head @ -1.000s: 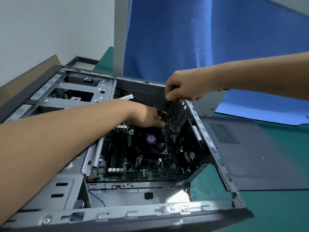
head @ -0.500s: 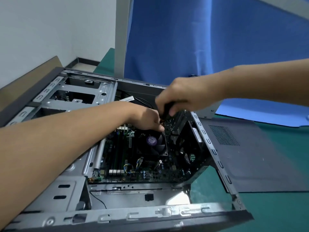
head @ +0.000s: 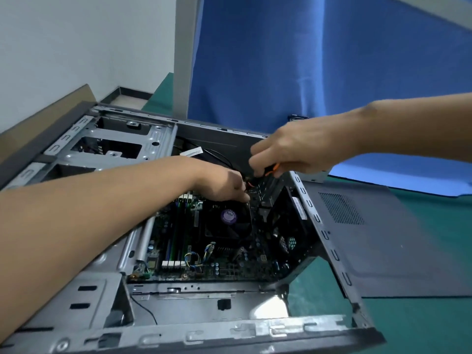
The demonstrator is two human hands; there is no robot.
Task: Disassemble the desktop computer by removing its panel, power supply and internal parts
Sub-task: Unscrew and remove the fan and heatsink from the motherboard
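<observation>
1 open grey sheet-metal case (head: 158, 139), 1 round black fan (head: 228, 221) on green motherboard (head: 178, 251), right hand (head: 288, 154) clamped on black-orange screwdriver handle (head: 270, 172), left hand (head: 224, 185) curled inside (grip unclear), 1 flat perforated panel (head: 383, 238)

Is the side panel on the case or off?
Off. The side panel lies flat on the green mat beside the open case.
</observation>
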